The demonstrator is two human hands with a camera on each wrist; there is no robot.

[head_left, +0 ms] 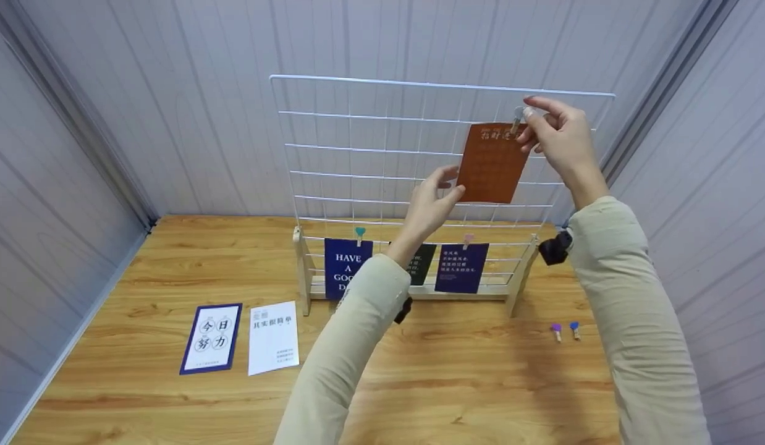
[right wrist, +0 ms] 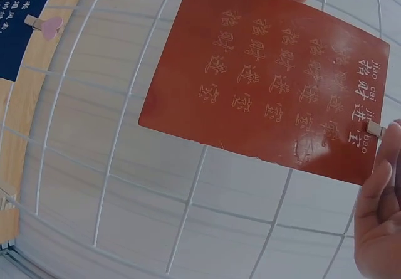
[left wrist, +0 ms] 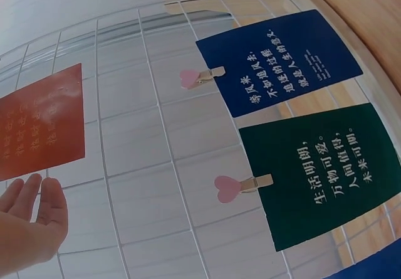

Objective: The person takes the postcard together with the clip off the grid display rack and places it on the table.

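An orange-red card with pale characters lies against the upper right of a white wire grid. At its top edge is a small wooden clothespin with a pale heart-shaped end, which my right hand pinches between thumb and fingers. My left hand is at the card's left edge, its fingertips right beside that edge with fingers loosely bent. Lower on the grid, a blue card and a green card hang from clothespins with pink hearts.
A navy card hangs at the grid's lower left by a teal-heart clothespin. A wooden stand holds the grid. On the table lie a blue-bordered card, a white card, a purple-heart clothespin and a blue-heart clothespin.
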